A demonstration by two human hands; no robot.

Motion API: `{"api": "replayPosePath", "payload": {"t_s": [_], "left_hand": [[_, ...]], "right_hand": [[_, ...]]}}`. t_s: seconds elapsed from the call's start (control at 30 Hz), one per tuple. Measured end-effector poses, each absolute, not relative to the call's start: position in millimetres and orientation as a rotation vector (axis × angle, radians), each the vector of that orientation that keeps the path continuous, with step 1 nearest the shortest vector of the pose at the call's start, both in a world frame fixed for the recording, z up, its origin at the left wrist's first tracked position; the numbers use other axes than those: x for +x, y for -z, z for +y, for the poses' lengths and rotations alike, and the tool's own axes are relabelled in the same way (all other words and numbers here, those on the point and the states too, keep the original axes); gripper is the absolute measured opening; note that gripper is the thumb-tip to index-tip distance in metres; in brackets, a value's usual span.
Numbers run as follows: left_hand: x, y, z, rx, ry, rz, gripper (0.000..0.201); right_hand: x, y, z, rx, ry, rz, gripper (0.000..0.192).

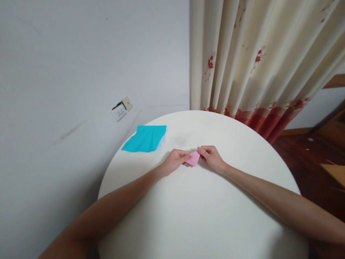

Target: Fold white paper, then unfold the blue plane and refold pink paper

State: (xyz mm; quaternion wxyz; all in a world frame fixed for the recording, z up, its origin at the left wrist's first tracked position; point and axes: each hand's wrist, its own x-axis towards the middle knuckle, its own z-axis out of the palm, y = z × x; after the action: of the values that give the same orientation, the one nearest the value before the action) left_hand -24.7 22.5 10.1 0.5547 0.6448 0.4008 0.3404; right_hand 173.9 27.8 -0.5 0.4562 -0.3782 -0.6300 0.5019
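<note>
Between my two hands is a small folded piece of pink paper [193, 159], held just over the white round table. My left hand [175, 160] pinches its left side, thumb on top. At its upper right corner, my right hand [212, 157] grips the paper between thumb and fingers. Some of the fingers are hidden behind the paper and the hands. A creased bright blue sheet [147, 138] lies farther back on the left, with something whitish showing at its right edge.
The round white table [205, 216] stands close to a pale wall [81, 54] with a socket [119, 112] on it. A cream curtain with red flowers [250, 54] hangs behind the table. Dark wooden floor [299, 154] shows at the right.
</note>
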Motion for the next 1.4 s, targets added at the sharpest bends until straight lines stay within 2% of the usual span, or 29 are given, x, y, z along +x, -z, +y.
{"api": "replayPosePath", "payload": {"t_s": [0.47,1.07,1.4], "left_hand": [[-29,-20,21,1.523,-0.444,0.881,0.053],[-22,-19,13,1.708,-0.46,0.916,0.052],[-20,-25,12,1.743,-0.492,0.926,0.054]], "right_hand": [[177,2,28,-0.968,-1.089,-1.706,0.05],[173,3,22,-0.891,-1.259,-1.684,0.031],[172,4,24,-0.925,-1.207,-1.686,0.044]]}}
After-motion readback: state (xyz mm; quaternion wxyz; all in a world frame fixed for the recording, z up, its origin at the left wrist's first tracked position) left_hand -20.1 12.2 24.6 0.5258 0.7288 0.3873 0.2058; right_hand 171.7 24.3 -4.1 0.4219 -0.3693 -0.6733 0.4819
